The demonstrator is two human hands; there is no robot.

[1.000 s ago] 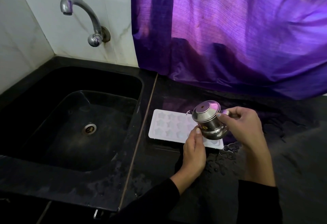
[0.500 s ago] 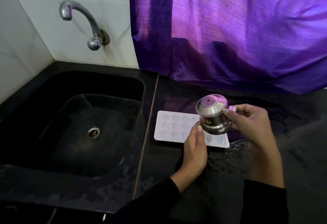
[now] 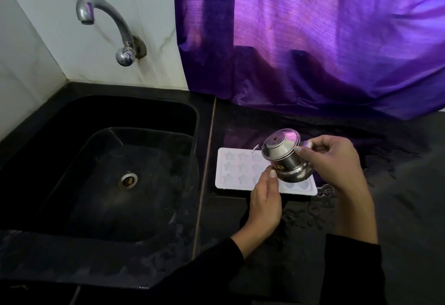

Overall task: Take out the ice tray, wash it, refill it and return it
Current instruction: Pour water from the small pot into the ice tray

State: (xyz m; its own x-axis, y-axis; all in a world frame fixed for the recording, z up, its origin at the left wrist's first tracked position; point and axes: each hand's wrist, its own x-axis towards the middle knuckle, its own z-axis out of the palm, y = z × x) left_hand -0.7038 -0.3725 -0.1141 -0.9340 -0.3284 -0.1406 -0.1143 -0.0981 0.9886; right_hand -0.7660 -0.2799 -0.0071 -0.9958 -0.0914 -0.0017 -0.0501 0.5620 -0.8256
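My right hand (image 3: 337,160) grips the steel pot (image 3: 285,157), tilted left over the ice tray (image 3: 237,167). The tray lies on the counter with its long axis left-right; my left hand (image 3: 265,198) holds its near edge.

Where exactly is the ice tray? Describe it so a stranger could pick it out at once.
Start at the black sink under the curved tap, then move right onto the dark counter below the purple curtain. The ice tray lies flat there, partly behind the steel pot that the right hand holds by its handle. It is the only white thing there, with star-shaped pockets.
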